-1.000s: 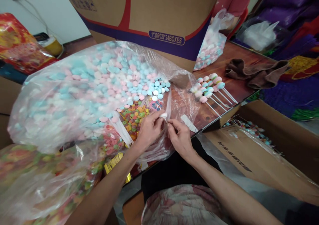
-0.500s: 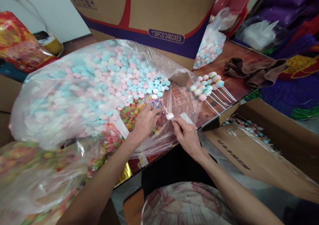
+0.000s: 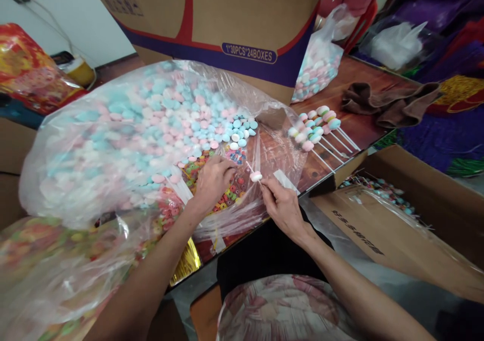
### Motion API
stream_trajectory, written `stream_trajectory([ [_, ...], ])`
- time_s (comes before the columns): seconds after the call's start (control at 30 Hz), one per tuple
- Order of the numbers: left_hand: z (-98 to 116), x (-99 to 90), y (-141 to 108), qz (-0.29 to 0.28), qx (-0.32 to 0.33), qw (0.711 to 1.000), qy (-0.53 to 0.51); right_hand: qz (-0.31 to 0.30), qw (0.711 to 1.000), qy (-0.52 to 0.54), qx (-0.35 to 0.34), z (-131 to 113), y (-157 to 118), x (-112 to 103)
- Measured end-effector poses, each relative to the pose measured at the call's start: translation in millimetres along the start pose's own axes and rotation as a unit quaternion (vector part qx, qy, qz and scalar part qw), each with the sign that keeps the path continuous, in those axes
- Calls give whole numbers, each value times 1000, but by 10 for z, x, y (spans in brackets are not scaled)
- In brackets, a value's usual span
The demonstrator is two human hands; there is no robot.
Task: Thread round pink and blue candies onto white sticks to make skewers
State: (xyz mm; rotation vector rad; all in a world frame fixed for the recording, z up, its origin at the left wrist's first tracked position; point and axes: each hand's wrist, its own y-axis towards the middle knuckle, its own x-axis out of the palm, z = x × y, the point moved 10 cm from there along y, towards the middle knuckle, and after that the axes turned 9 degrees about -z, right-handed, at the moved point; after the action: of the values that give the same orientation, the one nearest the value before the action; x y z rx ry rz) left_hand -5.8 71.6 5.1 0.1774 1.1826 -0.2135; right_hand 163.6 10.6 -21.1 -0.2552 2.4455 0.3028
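My right hand [image 3: 283, 205] pinches a white lollipop stick [image 3: 248, 165] low down. A pink and white candy [image 3: 256, 176] is threaded on it, with the bare tip poking out above. My left hand [image 3: 212, 182] is over the small coloured ring candies [image 3: 231, 196], its fingers bent together; what they hold, if anything, is hidden. Behind it, pastel button-shaped candies [image 3: 237, 132] spill from a large clear bag [image 3: 124, 124]. To the right lies a group of finished candy sticks [image 3: 315, 127], each stacked with several pastel pieces.
A big cardboard carton [image 3: 242, 23] stands at the back. Beside it is a smaller bag of pastel candies [image 3: 319, 69]. A brown cloth [image 3: 389, 101] lies at the right table edge. Below is an open box [image 3: 363, 220] with many wrapped sticks. Another clear bag [image 3: 71, 270] fills the left front.
My left hand has drawn back slightly to the left over the ring candies. My right hand keeps the stick with its one candy in nearly the same place.
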Motion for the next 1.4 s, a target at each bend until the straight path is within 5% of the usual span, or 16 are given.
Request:
stream_trajectory([
  [0.23,230,170,46,-124,7,989,85,3,1000,5,-12,-8,2,1],
  [0.37,81,94,116,-88,-11,989,-117,-1,999,43,-16,-1,0,-11],
  [0.43,-74,73,118,-57,-48,949,-308,-2,997,78,-25,-13,-1,-21],
  [0.53,-178,171,62,-55,-101,842,-527,-3,992,120,-44,-44,2,-36],
  [0.67,-78,290,-2,-91,-115,781,-607,-6,990,131,-49,-63,15,-30],
  [0.83,-69,290,-5,-65,-97,789,-603,-20,993,108,-42,-59,30,-7],
  [1.03,-16,128,-41,-21,-46,882,-469,-23,990,140,-17,-12,59,3],
  [1.27,-126,252,-65,17,-111,803,-586,-11,986,165,-28,-9,24,-12],
  [1.4,-156,286,-88,23,-122,783,-609,-24,990,135,-40,-31,9,19],
])
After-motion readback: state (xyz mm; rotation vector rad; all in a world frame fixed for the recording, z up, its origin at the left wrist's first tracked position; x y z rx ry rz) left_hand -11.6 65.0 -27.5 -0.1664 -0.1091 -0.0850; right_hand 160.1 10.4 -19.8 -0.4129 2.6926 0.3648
